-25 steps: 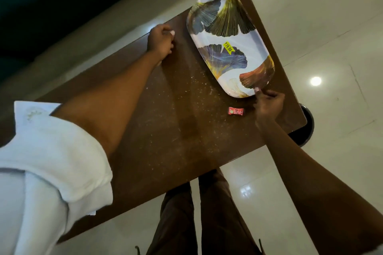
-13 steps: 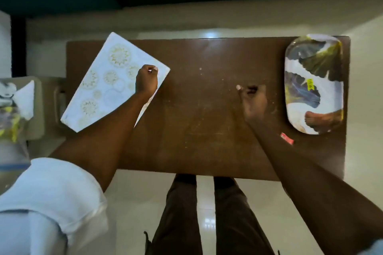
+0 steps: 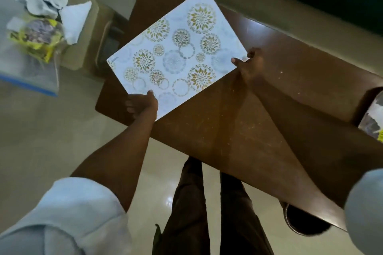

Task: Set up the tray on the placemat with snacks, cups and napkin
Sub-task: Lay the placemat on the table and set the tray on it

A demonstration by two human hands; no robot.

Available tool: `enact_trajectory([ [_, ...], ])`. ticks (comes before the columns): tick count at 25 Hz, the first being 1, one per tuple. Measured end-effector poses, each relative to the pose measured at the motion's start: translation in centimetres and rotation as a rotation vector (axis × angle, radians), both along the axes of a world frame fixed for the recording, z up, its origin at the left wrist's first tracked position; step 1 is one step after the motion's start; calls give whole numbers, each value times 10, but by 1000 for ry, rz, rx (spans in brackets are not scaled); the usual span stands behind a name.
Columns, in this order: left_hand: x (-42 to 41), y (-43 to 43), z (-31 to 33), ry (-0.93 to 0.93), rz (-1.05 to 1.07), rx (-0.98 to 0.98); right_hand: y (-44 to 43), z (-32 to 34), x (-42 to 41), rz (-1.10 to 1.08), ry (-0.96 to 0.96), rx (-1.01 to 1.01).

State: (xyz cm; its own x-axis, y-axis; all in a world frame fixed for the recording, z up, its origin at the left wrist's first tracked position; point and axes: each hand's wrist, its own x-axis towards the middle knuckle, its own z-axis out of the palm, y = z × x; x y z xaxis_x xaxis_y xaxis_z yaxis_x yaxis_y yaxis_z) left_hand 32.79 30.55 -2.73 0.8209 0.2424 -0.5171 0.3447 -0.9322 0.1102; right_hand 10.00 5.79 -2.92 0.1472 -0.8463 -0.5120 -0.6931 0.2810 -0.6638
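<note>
I see the placemat askew over the left end of the table, my left hand pinching its near edge, my right hand gripping its right corner. The tray sits well apart at the right end.

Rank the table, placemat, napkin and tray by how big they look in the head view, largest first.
1. table
2. placemat
3. napkin, blurred but clearly smaller
Unranked: the tray is mostly cut off by the right frame edge, so its full size does not show.
</note>
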Motion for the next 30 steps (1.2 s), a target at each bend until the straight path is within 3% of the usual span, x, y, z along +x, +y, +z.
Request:
enact_trajectory([
  [6, 12, 24, -14, -17, 177, -43, -24, -20, 23, 196, 371, -214],
  [14, 27, 22, -12, 99, 250, -34, -28, -14, 30, 204, 454, -134],
  [22, 40, 21, -14, 227, 40, 49, -44, -7, 33, 187, 316, 104],
  [27, 40, 33, -16, 193, 168, -152, -32, 2, 20, 150, 57, 0],
  [30, 34, 33, -16, 150, 116, -187, -19, 10, -15, 134, -88, 33],
])
